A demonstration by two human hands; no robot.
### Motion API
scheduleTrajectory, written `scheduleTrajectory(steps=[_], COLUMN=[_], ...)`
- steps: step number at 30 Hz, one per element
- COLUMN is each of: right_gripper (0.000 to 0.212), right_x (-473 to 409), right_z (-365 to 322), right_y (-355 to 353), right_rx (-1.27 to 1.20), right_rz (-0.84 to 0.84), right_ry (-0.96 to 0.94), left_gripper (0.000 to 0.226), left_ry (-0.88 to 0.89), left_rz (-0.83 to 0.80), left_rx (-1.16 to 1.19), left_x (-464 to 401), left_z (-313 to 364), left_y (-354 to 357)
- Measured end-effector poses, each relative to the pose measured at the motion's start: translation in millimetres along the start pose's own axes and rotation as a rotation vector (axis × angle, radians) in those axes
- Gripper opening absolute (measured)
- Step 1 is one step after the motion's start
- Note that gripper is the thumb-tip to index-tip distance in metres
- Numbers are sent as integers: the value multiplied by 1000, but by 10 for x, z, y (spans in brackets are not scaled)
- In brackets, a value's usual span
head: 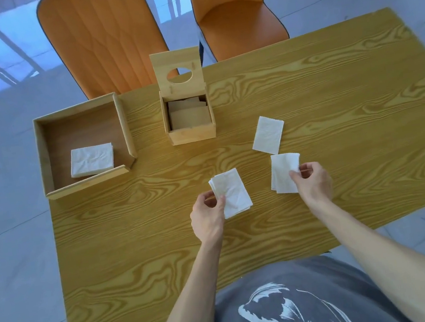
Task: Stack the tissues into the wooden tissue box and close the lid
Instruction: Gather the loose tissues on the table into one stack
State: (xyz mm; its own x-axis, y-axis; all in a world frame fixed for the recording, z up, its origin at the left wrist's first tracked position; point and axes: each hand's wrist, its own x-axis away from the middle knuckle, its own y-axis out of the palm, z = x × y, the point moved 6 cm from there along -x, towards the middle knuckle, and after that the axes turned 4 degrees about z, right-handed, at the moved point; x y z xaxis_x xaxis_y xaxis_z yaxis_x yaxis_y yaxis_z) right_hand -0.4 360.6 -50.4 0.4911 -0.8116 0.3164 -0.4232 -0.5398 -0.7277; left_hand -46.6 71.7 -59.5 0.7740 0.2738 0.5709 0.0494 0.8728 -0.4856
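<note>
The wooden tissue box [192, 134] stands at the table's far middle. Its lid [177, 65], with a round hole, is raised upright, and folded tissues lie inside, in shadow. My left hand [208, 216] pinches a small stack of white tissues [233, 192] at its near left corner. My right hand [312, 181] grips the right edge of another folded white tissue [283, 173]. A third tissue [268, 134] lies loose on the table beyond it, to the right of the box.
A larger open wooden tray [88, 184] sits at the far left with a pile of white tissues [91, 160] inside. Two orange chairs [106, 37] stand behind the wooden table [331, 85]. The table's near edge is close to my body.
</note>
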Motion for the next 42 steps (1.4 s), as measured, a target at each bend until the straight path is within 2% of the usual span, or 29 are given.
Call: scheduleTrajectory(steps=[3, 6, 8, 14, 21, 27, 31, 36, 42], right_gripper=[36, 14, 19, 16, 40, 38, 33, 43, 45], right_x=[5, 39, 100, 281, 549, 669, 692, 703, 486], right_z=[-50, -186, -291, -465, -481, -507, -543, -561, -576], right_y=[29, 97, 165, 417, 729, 865, 835, 813, 701], right_rx=[-154, -173, -221, -362, -354, -233, 2, 186, 155], right_rz=[-96, -220, -307, -585, -726, -699, -547, -414, -304], right_ry=[-24, -139, -160, -115, -92, -163, -316, -417, -369], left_gripper=[25, 28, 30, 30, 28, 29, 33, 39, 34], left_ry=[-12, -13, -21, -36, -54, -71, -94, -85, -49], left_rz=[2, -3, -13, -5, -4, -24, -36, -62, -56], left_rx=[6, 0, 6, 24, 46, 65, 82, 93, 19], left_x=[9, -1, -11, -15, -22, -22, -43, -44, -42], left_z=[-4, 9, 13, -7, -29, -24, -21, -10, -27], left_y=[-2, -15, -22, -22, -18, -23, -28, -20, -15])
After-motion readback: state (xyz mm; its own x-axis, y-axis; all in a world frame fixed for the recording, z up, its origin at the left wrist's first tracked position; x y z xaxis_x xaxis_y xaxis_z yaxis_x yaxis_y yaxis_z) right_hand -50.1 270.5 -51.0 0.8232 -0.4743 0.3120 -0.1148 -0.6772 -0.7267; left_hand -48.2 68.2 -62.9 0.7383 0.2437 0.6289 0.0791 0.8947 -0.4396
